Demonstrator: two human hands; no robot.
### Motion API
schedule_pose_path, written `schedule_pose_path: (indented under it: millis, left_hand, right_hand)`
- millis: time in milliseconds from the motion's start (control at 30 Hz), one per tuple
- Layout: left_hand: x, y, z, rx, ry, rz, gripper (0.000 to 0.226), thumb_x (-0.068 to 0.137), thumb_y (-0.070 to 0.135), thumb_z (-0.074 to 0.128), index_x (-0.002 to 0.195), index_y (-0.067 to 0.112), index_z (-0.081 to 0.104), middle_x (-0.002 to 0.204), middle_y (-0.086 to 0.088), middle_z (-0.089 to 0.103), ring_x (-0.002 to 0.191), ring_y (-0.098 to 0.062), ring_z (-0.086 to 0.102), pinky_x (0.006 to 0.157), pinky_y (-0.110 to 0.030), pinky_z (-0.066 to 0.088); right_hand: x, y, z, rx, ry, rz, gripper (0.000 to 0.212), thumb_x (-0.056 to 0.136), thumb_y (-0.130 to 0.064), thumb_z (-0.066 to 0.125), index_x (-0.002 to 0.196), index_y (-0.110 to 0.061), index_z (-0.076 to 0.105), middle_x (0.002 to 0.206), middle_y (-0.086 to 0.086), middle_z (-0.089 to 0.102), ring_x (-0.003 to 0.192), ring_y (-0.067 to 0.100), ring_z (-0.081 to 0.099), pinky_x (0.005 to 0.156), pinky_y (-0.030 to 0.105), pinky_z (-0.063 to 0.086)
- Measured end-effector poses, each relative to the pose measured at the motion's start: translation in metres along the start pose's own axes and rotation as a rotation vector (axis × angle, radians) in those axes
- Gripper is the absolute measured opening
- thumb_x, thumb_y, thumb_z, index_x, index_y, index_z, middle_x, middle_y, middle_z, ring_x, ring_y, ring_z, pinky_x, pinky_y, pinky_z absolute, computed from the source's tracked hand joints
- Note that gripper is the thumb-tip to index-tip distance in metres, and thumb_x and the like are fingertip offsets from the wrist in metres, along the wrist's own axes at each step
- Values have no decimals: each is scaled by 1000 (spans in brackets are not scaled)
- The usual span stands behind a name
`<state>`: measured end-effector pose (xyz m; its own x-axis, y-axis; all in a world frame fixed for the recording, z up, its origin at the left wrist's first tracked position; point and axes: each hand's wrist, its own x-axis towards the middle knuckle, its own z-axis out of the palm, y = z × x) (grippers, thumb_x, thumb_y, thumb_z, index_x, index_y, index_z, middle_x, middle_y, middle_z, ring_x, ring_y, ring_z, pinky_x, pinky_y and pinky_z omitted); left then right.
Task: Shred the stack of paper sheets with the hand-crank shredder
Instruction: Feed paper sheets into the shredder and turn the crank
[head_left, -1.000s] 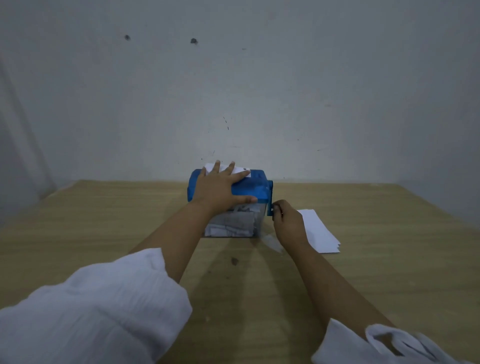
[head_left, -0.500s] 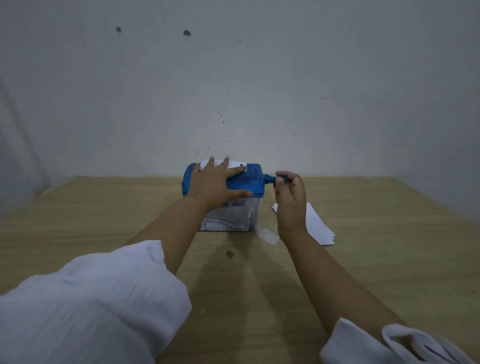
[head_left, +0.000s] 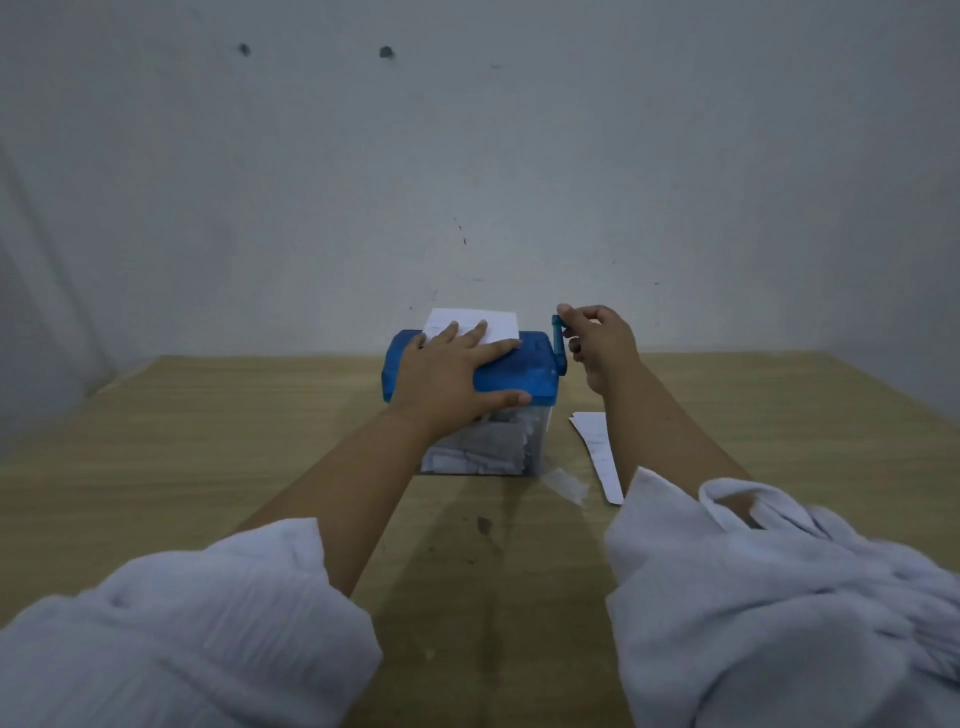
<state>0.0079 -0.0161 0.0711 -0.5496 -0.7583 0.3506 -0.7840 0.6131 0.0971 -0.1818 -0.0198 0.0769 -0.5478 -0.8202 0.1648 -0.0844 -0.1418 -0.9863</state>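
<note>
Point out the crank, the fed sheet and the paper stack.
crank (head_left: 558, 344), head view, its blue arm.
fed sheet (head_left: 498, 322), head view, its upper part.
paper stack (head_left: 599, 446), head view, its visible middle.

The pale wood-grain tabletop (head_left: 208, 441) carries a shredder (head_left: 519, 376), blue lid over a clear bin of strips, standing toward its far edge with its crank (head_left: 557, 345) upright at the right end. A stack of paper sheets (head_left: 597, 441) lies flat near its right side. A small pale scrap (head_left: 566, 483) lies by the bin's near right corner, and a dark spot (head_left: 484, 525) marks the wood in front.
</note>
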Motion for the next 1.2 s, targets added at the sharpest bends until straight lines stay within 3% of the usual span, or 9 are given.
schedule_pose_path:
  millis: [100,267,433,567,833,967,1200]
  left_hand:
    - [-1,0,1,-13,2,-7,69,80,72,45,142,49,26,157,6,19,144,-21,16,115,-45,10]
    - [-1,-2,2,-14,1,-17,70,80,72,44,142,51,22,157,5,17,145,-22,15,116,-45,11]
    - [-2,1,-1,14,-36,-44,70,80,73,43,142,53,17,159,2,12,145,-25,10,115,-47,9]
    - [-2,5,-3,8,-45,-85,68,79,73,44,140,54,22,158,2,14,145,-28,10,114,-48,6]
    - [-2,7,-2,35,-58,-93,67,80,74,43,141,53,25,158,-1,16,144,-30,12,113,-52,5]
    - [-2,6,0,58,-26,-57,66,80,73,41,141,52,25,157,-1,19,143,-28,17,114,-51,8]
    - [-1,3,0,56,-29,-22,67,81,72,40,142,49,25,157,2,19,143,-27,16,114,-50,9]
  right_hand:
    - [1,19,5,-59,22,26,24,89,-19,63,70,-13,49,72,8,56,55,12,45,45,18,37]
    - [-18,47,5,-81,26,110,21,92,-6,50,73,-13,46,65,7,50,52,13,41,47,23,31]
    - [-47,67,-2,-168,15,112,26,94,-21,54,71,-14,44,62,6,51,52,14,39,49,25,31]
    - [-70,70,-10,-162,38,22,30,94,-19,53,68,-13,38,63,9,50,56,15,41,53,26,34]
    - [-101,42,-10,144,189,-170,28,94,-20,54,69,-16,42,64,4,48,58,12,43,58,25,39]
    - [-90,12,-8,271,147,-218,8,94,-19,54,91,-11,54,76,2,54,63,8,48,62,21,40]
    - [-42,-13,-7,154,108,-182,17,89,-24,63,82,-11,55,70,1,56,56,9,46,55,21,39]
